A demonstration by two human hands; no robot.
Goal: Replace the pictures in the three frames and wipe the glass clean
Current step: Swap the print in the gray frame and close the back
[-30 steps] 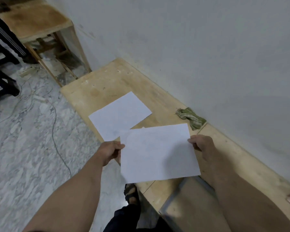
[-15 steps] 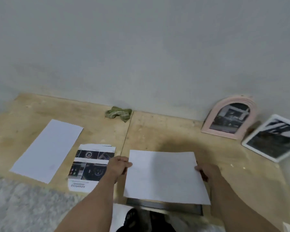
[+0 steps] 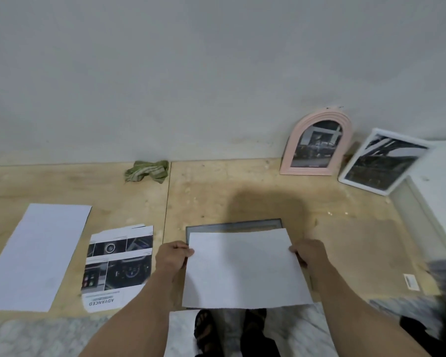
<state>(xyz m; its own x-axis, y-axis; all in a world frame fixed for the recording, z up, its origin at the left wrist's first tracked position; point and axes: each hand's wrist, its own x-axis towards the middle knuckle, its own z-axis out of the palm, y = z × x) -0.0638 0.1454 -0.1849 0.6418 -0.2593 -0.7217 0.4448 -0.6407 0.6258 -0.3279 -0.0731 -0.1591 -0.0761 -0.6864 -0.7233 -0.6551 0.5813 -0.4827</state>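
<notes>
A: In the head view, where does the task stand?

B: Early, by the look of it. The left hand point(image 3: 171, 259) and right hand point(image 3: 310, 254) each pinch a side edge of a white sheet point(image 3: 245, 267), held over a dark frame point(image 3: 233, 224) lying flat on the bench point(image 3: 242, 191) — only the frame's far edge shows.

A: And the other two frames?

B: The pink frame point(image 3: 317, 144) and white frame point(image 3: 382, 162) lean on the wall, each with a dark picture inside — whether old or new cannot be told. The cloth point(image 3: 146, 171) lies crumpled by the wall, so wiping seems not yet begun.

A: Anything else?

B: Another blank sheet point(image 3: 36, 256) and a printed page point(image 3: 119, 264) lie to the left.
</notes>
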